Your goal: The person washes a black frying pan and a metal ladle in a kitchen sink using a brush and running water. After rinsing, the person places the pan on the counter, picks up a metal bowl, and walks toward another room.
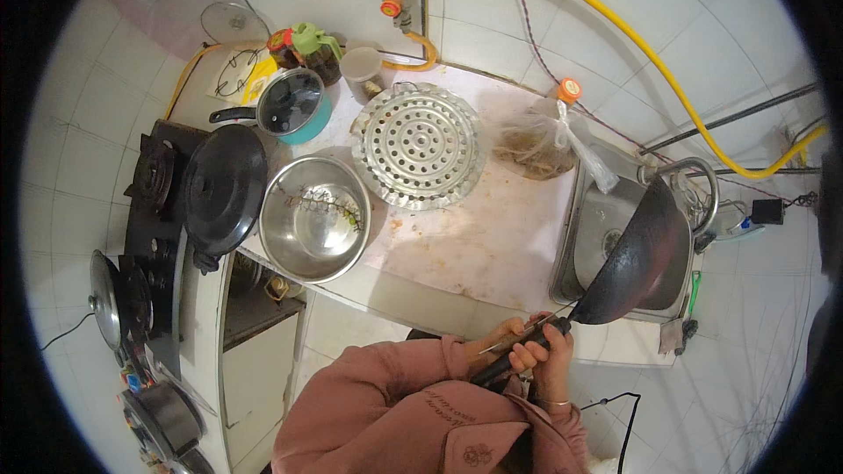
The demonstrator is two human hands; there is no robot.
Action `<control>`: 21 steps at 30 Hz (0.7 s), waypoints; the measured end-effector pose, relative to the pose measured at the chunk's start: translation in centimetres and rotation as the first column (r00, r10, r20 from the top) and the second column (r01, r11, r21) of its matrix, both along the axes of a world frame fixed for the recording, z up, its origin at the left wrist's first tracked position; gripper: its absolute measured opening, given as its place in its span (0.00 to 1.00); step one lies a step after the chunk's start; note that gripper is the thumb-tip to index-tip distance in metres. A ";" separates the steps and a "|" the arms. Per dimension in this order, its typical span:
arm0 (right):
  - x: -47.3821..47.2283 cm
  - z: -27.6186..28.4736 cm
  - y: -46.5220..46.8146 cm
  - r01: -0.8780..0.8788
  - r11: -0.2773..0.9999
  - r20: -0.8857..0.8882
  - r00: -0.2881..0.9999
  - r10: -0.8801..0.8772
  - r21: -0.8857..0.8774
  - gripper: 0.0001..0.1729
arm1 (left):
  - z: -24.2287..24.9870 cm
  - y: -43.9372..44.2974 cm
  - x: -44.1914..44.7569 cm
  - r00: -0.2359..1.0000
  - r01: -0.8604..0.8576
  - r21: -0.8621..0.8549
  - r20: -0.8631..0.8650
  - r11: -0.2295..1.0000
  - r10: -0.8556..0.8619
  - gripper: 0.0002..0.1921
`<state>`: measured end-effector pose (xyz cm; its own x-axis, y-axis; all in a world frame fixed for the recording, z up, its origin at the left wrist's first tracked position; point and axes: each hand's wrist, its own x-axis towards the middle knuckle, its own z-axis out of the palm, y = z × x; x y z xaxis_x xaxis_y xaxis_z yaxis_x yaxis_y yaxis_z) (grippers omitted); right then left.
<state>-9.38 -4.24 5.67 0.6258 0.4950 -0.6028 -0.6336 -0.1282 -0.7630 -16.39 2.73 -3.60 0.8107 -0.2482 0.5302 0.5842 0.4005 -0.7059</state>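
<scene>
My right hand [554, 349] grips the black handle [495, 368] of a dark wok [635, 260]. The wok is tilted steeply over the metal sink [585, 207] and covers much of its basin. Close against the handle, my left hand [506, 330] has its fingers closed around a thin, pale-edged strip [489, 347]. This strip runs roughly alongside the handle towards the wok's rim; what kind of tool it is I cannot tell. Part of the left hand is hidden by the strip and the right-hand fingers. The curved faucet [706, 191] stands beyond the wok.
On the counter [474, 257] are a perforated steamer plate [421, 141], a steel pot [316, 263] holding a leafy sprig, a lidded turquoise saucepan [308, 126] and a tied plastic bag [537, 148]. A large black pan [224, 187] sits beside the stove [161, 289]. A yellow hose [632, 39] crosses the wall.
</scene>
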 end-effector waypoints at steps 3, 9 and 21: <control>0.3 -0.7 0.7 0.020 0.997 0.039 0.999 -0.017 -0.080 0.17 | -1.0 -0.1 0.7 0.994 -0.090 -0.026 0.060 0.996 0.091 0.19; 0.4 -2.3 2.1 0.054 0.985 -0.014 0.998 -0.057 -0.162 0.13 | -3.8 0.6 1.7 0.981 -0.082 -0.054 0.174 0.995 0.090 0.18; -0.5 -2.4 4.9 0.107 0.963 -0.053 0.991 -0.124 -0.246 0.12 | -6.6 1.9 1.1 0.982 -0.121 0.056 0.153 0.991 0.112 0.19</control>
